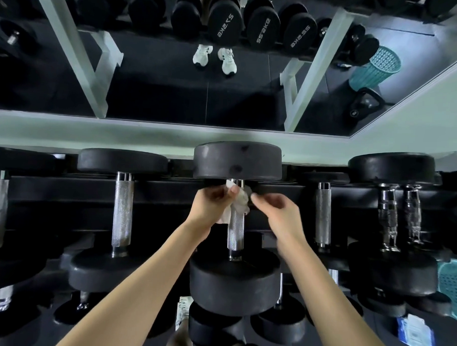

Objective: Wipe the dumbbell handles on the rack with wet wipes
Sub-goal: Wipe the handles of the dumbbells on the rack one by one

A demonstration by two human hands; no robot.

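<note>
White wet wipe [238, 203], crumpled, 1 flap hanging to the left, wrapped on the far end of the knurled silver handle [235, 231] of the middle dumbbell [234, 281], just under its far black head. Dumbbell lying on the black rack [169, 194], between 2 smaller ones. Left hand [209, 204] pinching the wipe with thumb and fingers. Right hand [279, 211] with curled fingers at the wipe's right edge; grasping or only touching, impossible to tell.
</note>
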